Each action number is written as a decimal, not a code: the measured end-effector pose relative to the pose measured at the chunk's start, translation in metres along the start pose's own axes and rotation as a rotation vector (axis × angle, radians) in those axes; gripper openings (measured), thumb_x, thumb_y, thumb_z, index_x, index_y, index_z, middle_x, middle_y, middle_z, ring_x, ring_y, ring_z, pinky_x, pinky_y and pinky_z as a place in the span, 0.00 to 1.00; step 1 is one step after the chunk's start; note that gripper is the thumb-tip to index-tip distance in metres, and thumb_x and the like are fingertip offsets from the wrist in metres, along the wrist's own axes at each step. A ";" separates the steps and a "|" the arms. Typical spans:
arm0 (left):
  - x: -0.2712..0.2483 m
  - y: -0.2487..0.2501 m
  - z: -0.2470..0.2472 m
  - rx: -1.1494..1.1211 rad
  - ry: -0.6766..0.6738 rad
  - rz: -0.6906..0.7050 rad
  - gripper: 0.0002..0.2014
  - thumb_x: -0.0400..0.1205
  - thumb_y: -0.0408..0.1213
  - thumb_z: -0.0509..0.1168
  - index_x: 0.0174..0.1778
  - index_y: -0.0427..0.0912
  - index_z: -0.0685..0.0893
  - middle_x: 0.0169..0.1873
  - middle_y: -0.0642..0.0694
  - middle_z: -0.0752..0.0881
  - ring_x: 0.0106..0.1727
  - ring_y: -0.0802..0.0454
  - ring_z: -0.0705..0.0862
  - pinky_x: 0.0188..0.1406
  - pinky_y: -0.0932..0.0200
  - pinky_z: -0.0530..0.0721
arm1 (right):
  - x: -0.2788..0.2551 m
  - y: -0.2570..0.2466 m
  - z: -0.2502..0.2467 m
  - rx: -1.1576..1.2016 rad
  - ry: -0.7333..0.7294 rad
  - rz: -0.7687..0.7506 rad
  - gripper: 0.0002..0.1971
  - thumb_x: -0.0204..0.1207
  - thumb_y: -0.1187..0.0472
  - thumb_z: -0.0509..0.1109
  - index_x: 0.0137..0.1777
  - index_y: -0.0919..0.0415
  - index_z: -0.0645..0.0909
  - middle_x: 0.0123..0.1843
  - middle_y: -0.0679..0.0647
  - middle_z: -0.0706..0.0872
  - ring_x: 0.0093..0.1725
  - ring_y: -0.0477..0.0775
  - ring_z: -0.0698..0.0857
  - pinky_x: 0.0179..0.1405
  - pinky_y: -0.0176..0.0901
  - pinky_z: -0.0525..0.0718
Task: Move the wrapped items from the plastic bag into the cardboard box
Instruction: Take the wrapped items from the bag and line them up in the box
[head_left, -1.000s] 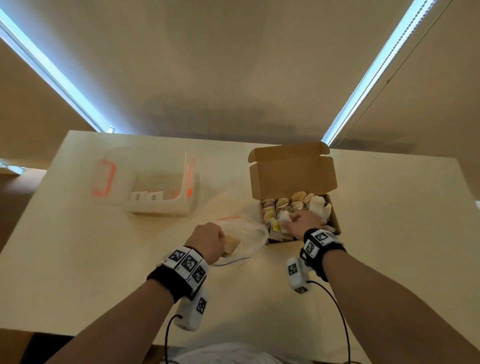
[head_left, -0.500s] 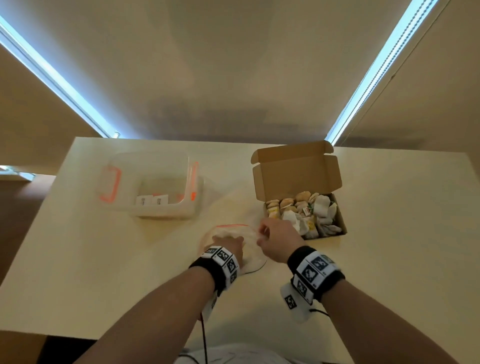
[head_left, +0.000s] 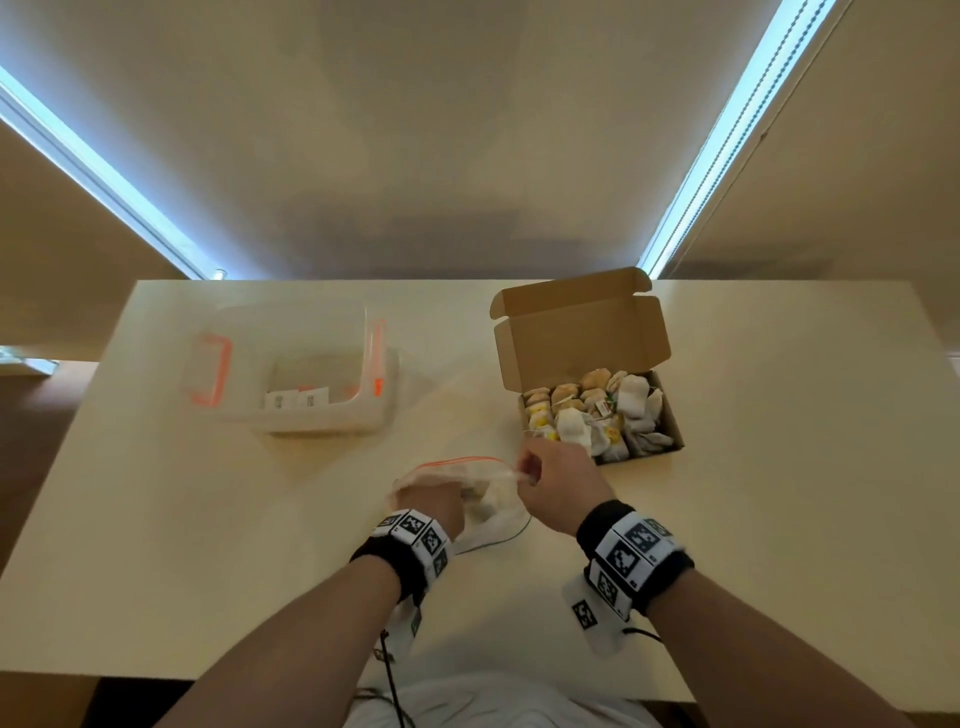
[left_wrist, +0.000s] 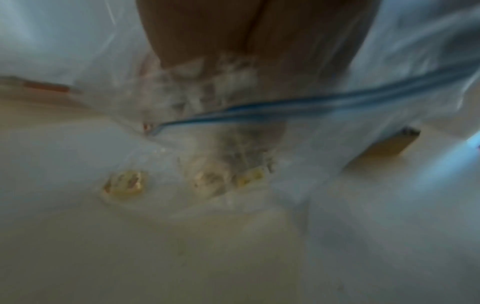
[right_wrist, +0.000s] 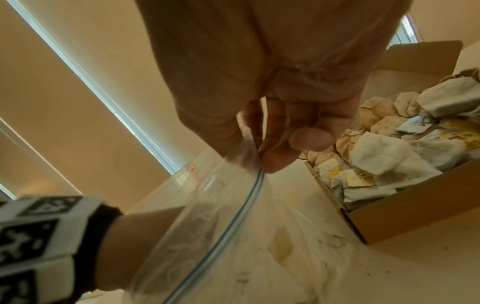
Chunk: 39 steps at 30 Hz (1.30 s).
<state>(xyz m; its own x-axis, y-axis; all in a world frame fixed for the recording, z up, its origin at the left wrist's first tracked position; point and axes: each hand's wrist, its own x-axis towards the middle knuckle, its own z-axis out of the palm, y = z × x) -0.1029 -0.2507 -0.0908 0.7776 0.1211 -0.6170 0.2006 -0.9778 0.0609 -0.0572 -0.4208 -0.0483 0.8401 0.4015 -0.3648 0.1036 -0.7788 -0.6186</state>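
Note:
A clear plastic zip bag (head_left: 485, 499) lies on the table in front of me, its mouth held open. My left hand (head_left: 434, 506) is inside the bag; its fingers are hidden in the head view and blurred in the left wrist view. Several wrapped items (left_wrist: 124, 184) lie loose inside the bag past my left hand (left_wrist: 221, 61). My right hand (right_wrist: 255, 153) pinches the bag's rim (right_wrist: 255, 185) by the blue zip strip and lifts it. The open cardboard box (head_left: 652, 457) stands just right of my right hand (head_left: 530, 475), filled with several wrapped items (head_left: 587, 415).
A clear plastic container (head_left: 322, 415) with orange latches stands at the back left of the cream table (head_left: 156, 519). The box's lid (head_left: 576, 338) stands upright at its far side. The table's near edge runs just under my forearms.
My right hand has left the cardboard box, moved left to the bag and taken hold of its rim. My left hand has slid from the bag's edge into the bag.

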 end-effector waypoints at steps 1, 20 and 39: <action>-0.001 0.000 -0.003 -0.040 0.022 -0.008 0.15 0.89 0.44 0.54 0.67 0.50 0.82 0.65 0.45 0.83 0.64 0.46 0.82 0.59 0.53 0.78 | 0.000 0.000 0.000 0.003 0.005 0.003 0.02 0.74 0.63 0.67 0.44 0.55 0.80 0.39 0.49 0.82 0.42 0.52 0.81 0.43 0.45 0.83; -0.064 -0.014 -0.075 -1.609 -0.125 0.202 0.13 0.82 0.17 0.60 0.54 0.37 0.79 0.47 0.40 0.80 0.47 0.44 0.85 0.51 0.38 0.89 | -0.007 -0.007 -0.009 -0.007 -0.036 0.041 0.05 0.77 0.63 0.65 0.46 0.50 0.76 0.44 0.47 0.82 0.47 0.51 0.81 0.49 0.48 0.86; -0.067 -0.009 -0.111 -2.188 -0.086 0.102 0.03 0.80 0.30 0.62 0.42 0.36 0.81 0.37 0.41 0.86 0.40 0.46 0.86 0.44 0.48 0.89 | -0.021 -0.049 -0.055 1.079 0.049 -0.028 0.07 0.72 0.62 0.79 0.43 0.60 0.83 0.39 0.53 0.87 0.38 0.50 0.81 0.33 0.40 0.78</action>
<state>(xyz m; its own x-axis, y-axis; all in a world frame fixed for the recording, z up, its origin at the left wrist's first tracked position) -0.0911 -0.2307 0.0374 0.8181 0.0299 -0.5743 0.3876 0.7091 0.5891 -0.0510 -0.4172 0.0280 0.8674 0.3743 -0.3278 -0.3809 0.0756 -0.9215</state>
